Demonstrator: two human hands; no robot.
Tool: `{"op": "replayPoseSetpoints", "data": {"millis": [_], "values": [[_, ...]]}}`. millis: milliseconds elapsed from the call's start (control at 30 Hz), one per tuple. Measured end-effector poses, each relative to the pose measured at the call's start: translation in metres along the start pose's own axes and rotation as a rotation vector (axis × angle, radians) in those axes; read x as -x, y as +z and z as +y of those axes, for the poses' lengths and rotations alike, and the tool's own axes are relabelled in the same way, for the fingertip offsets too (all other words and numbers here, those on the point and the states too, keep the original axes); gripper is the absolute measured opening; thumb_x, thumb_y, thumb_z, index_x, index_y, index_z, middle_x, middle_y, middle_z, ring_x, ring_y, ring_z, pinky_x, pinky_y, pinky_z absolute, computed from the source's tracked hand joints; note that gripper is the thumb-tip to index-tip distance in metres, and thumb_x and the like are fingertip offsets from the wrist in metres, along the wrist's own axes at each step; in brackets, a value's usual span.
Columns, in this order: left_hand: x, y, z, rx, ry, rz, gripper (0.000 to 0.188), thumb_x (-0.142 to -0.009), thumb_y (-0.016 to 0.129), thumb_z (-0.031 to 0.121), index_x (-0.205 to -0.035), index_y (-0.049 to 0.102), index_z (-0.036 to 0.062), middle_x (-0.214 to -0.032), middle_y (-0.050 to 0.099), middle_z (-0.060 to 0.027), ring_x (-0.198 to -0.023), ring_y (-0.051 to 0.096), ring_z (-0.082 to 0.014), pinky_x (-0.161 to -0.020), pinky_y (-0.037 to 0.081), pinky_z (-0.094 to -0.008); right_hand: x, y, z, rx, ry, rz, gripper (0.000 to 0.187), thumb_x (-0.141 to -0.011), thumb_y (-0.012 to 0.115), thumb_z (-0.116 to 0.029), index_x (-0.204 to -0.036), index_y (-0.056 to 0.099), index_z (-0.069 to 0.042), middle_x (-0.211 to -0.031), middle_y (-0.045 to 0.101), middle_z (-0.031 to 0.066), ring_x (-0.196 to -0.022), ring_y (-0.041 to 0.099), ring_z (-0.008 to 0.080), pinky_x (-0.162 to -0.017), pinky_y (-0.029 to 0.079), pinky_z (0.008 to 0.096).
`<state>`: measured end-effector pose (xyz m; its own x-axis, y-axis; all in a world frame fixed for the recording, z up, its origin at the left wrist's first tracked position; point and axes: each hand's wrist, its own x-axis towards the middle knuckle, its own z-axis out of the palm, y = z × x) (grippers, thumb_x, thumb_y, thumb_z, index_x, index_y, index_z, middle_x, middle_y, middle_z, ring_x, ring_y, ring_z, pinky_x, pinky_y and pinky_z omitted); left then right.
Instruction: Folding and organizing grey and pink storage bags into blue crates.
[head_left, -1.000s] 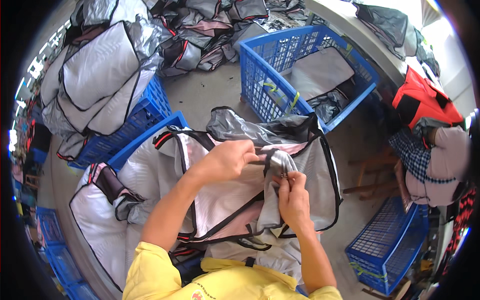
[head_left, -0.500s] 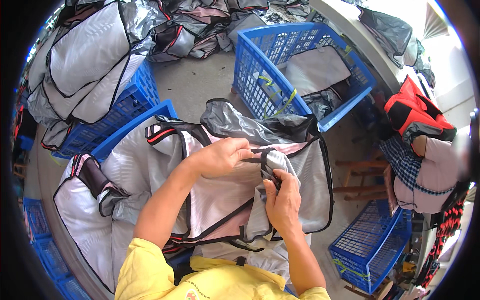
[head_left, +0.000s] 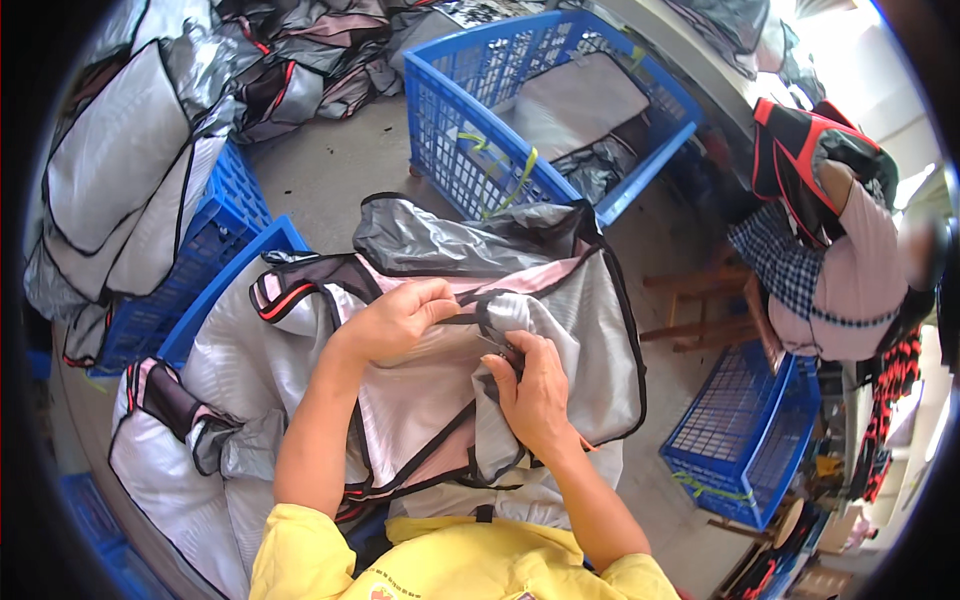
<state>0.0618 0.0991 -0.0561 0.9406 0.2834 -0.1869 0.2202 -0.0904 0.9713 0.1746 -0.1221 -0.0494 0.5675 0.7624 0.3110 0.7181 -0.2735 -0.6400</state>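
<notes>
A half-sewn bag [head_left: 420,395] of silvery lining with pink panels and black edging lies spread before me. My left hand [head_left: 400,318] is closed, pinching a strip of black edging [head_left: 462,319] near the bag's middle. Just to its right, my right hand [head_left: 533,385] grips a bunched fold of silver lining [head_left: 512,308], thumb and fingers bent together. A small dark item shows by those fingertips, too small to make out. Behind both hands, a crumpled grey flap [head_left: 430,240] stands up along the bag's far side.
A blue crate [head_left: 480,150] holding silvery pieces stands ahead. Similar pieces overflow a blue crate [head_left: 190,270] at left. To the right are another blue crate [head_left: 715,440], a wooden stool [head_left: 700,310] and a co-worker [head_left: 850,270] handling a red and black bag [head_left: 800,160].
My view has swung right, so the scene sits further left. Both hands keep their hold at nearly the same spot on the bag. The co-worker's red and black bag has turned.
</notes>
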Motion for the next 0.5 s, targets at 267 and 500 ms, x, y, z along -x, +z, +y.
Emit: {"op": "replayPoseSetpoints", "data": {"millis": [267, 500], "values": [[-0.005, -0.002, -0.007, 0.089, -0.007, -0.027, 0.021, -0.109, 0.061, 0.019, -0.101, 0.065, 0.0004, -0.091, 0.065, 0.0003, -0.089, 0.054, -0.0083, -0.081, 0.047, -0.027, -0.003, -0.001, 0.008, -0.117, 0.022, 0.007, 0.036, -0.096, 0.078, -0.024, -0.119, 0.061, -0.002, -0.092, 0.066, 0.013, -0.083, 0.064, 0.0322, -0.073, 0.053, 0.043], [-0.008, 0.002, -0.01, 0.07, 0.01, -0.072, 0.022, -0.11, 0.06, 0.021, -0.103, 0.066, 0.0006, -0.091, 0.064, 0.0008, -0.089, 0.053, -0.0079, -0.08, 0.047, -0.0267, 0.004, -0.004, 0.013, -0.076, 0.033, 0.009, 0.035, -0.097, 0.077, -0.024, -0.118, 0.06, -0.003, -0.091, 0.065, 0.0136, -0.083, 0.063, 0.0326, -0.073, 0.052, 0.0435]]}}
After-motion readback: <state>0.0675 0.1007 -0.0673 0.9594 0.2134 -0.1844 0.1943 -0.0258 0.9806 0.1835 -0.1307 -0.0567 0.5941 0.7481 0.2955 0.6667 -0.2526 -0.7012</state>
